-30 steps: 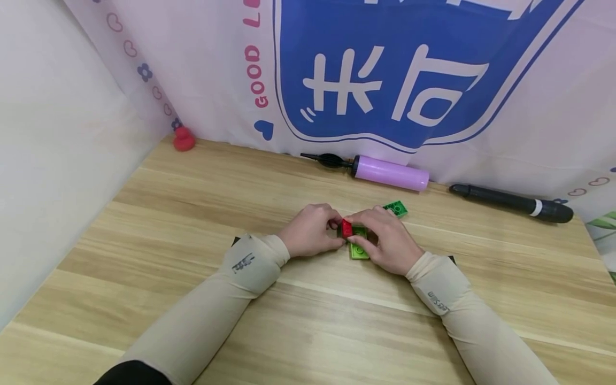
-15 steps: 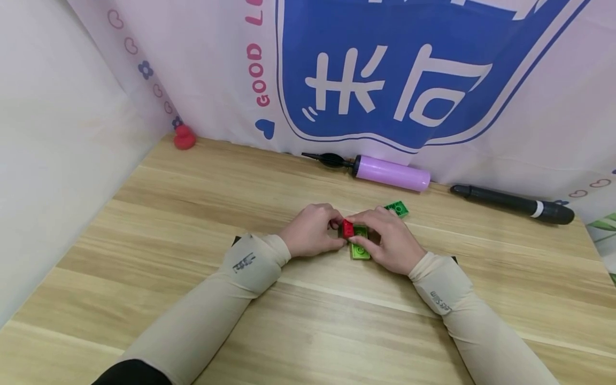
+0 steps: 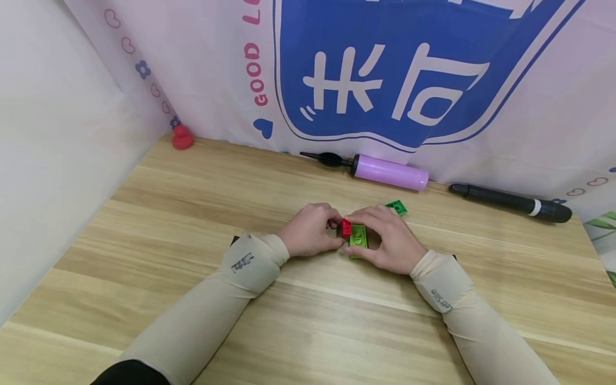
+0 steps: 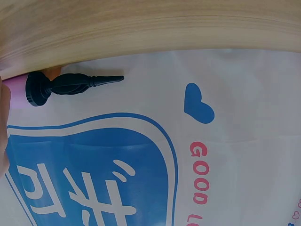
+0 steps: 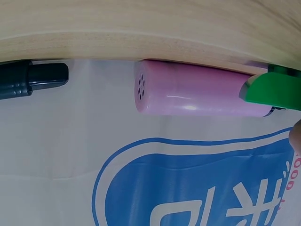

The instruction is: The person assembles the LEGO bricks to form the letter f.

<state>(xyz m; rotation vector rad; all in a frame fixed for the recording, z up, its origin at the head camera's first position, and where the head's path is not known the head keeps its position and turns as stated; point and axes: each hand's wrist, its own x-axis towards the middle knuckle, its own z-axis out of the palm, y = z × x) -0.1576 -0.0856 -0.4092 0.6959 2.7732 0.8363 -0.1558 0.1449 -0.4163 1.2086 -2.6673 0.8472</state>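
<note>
A small red toy building brick sits at the left edge of a light-green brick near the middle of the table. My left hand grips the red brick from the left, thumb nearer me and fingers curled on the far side. My right hand spans the light-green brick, its thumb at the near left end and its index finger by the far end, close to the red brick. Whether the two bricks are joined cannot be seen. Just beyond the right hand lies a darker green brick, partly hidden by it.
Along the back edge of the wooden table lie a purple hand pump with a black nozzle and a black stick-like tool. A red rubber duck stands in the far left corner. A printed cloth hangs behind.
My right thumb has moved toward me, from beside the red brick down to the near end of the light-green brick. The left hand and the bricks stay nearly in place.
</note>
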